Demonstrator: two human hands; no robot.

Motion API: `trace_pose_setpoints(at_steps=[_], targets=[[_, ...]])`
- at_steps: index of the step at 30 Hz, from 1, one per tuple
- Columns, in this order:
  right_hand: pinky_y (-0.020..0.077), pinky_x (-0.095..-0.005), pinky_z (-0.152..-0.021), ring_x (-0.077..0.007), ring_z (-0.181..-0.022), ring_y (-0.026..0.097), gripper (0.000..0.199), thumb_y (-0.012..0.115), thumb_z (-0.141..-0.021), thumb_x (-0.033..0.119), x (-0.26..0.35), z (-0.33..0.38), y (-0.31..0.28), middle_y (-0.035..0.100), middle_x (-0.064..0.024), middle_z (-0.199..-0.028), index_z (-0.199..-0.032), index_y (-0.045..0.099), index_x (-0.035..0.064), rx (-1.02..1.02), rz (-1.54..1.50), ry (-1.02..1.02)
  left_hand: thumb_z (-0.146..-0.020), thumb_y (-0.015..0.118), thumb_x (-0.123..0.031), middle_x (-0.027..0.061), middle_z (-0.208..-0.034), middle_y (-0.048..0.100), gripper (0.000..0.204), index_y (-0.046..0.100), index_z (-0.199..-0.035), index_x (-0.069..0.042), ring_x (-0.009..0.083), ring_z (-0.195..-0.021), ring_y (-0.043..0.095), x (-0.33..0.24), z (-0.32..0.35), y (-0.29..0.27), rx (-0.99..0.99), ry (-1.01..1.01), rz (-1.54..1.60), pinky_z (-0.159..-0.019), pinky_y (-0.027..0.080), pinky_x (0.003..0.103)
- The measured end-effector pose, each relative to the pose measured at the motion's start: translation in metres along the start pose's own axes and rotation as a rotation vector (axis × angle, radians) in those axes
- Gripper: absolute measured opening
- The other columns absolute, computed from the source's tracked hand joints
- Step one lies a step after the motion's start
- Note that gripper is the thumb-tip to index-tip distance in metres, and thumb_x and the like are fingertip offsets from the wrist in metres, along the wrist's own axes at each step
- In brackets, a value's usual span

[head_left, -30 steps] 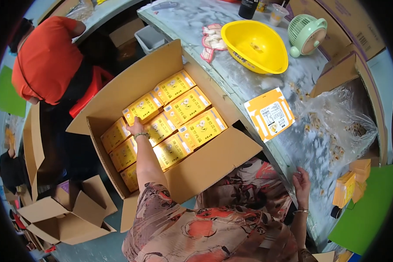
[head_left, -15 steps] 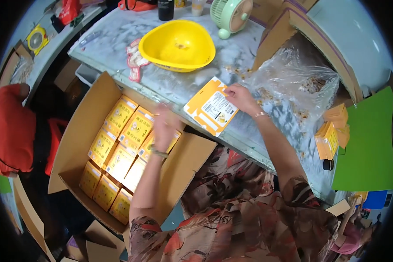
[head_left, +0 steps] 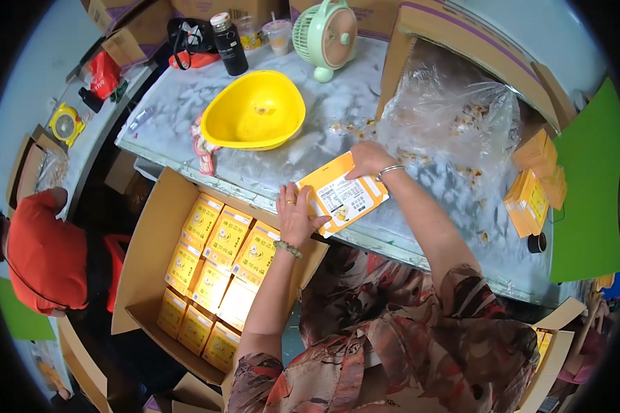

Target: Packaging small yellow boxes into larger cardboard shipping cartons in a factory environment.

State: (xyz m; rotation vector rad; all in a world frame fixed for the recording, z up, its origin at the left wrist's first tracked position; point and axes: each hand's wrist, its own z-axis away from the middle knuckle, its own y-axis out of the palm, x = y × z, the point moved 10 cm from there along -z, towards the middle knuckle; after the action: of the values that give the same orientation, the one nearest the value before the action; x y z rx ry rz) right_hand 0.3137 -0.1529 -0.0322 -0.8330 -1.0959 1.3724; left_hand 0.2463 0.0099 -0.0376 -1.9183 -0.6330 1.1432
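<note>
Handling the pack point(head_left: 344, 201) at the table point(head_left: 172, 117)'s near edge seems the step: the right hand point(head_left: 372, 162) pinches it; the left hand point(head_left: 296, 219) meets its end, grip unclear. Turning it would likely call for both hands. Beside the table, a carton point(head_left: 143, 265) holds boxes point(head_left: 210, 286); on the table, a bowl point(head_left: 229, 103) and a clear bag point(head_left: 420, 113) hold bits point(head_left: 262, 110).
</note>
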Motion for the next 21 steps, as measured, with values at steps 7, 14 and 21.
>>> trace_pose_setpoints(at_steps=[7, 14, 21], targets=[[0.0435, -0.032, -0.06, -0.0229, -0.065, 0.055, 0.026, 0.065, -0.059, 0.019, -0.009, 0.056, -0.029, 0.056, -0.0109, -0.069, -0.074, 0.055, 0.0011, -0.36, -0.278, 0.0, -0.053, 0.07, -0.039, 0.0234, -0.119, 0.031, 0.071, 0.04, -0.111, -0.009, 0.0382, -0.114, 0.024, -0.01, 0.005, -0.004, -0.068, -0.05, -0.023, -0.09, 0.019, 0.052], [0.0418, -0.0209, -0.059, -0.0102, -0.071, 0.052, 0.018, 0.06, -0.067, 0.001, -0.049, 0.163, -0.013, 0.053, -0.0031, -0.075, -0.08, 0.048, 0.0015, -0.5, -1.294, -0.002, -0.069, 0.06, -0.026, 0.015, -0.118, 0.037, 0.052, 0.039, -0.112, -0.005, 0.0295, -0.11, 0.033, -0.127, 0.001, -0.075, -0.18, 0.235, -0.194, -0.089, 0.022, 0.047], [0.0407, -0.0226, -0.069, -0.01, -0.078, 0.051, 0.02, 0.055, -0.073, 0.0, -0.027, 0.289, 0.076, 0.055, -0.006, -0.083, -0.088, 0.041, 0.0025, -0.312, -1.744, 0.097, -0.071, 0.057, -0.007, 0.0116, -0.068, 0.055, 0.014, 0.058, -0.084, -0.001, 0.0188, -0.058, 0.054, -0.164, 0.075, -0.003, 0.373, 0.151, 0.503, -0.053, 0.042, 0.025]])
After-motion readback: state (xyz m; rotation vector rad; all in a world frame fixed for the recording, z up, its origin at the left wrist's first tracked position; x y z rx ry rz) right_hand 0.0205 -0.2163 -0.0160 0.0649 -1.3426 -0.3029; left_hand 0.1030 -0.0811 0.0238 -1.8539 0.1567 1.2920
